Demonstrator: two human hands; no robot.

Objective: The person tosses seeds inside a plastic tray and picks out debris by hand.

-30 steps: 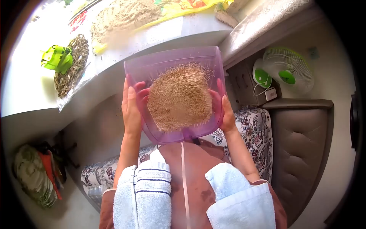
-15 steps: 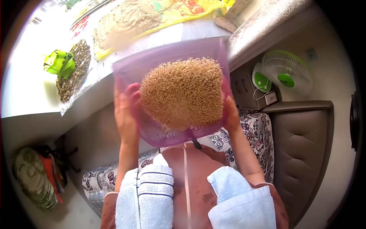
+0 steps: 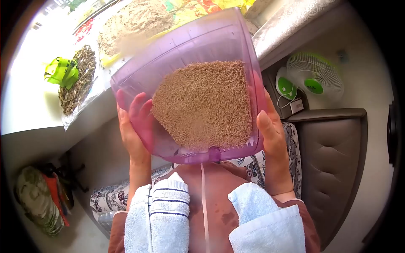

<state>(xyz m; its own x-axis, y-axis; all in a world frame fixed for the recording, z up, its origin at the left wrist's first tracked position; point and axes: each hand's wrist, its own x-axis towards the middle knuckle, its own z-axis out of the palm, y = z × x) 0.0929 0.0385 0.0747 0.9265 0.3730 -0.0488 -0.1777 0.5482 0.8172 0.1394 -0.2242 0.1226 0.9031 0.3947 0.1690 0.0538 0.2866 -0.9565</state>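
A translucent purple plastic scoop-like tray (image 3: 185, 40), open along its far side, is held up in front of me. Brown grain (image 3: 204, 103) lies heaped in its near part. On the left wall, my left hand (image 3: 134, 130) is closed, with the fingers showing through the plastic from beneath. At the right wall, my right hand (image 3: 273, 130) grips with the thumb along the side; its other fingers are mostly hidden. The tray is tilted, its far right corner highest in view.
Behind the tray, a white ledge (image 3: 29, 101) bears a pale heap (image 3: 130, 27) on a yellow sheet. Dark dried material (image 3: 78, 90) and a bright green bag (image 3: 62, 71) lie left. A fan (image 3: 314, 80) and a padded brown headboard (image 3: 329, 168) stand right.
The tray has come closer and tipped, showing more of its far floor. The grain, blurred and bouncing before, now lies flatter. Both hands still hold the sides.
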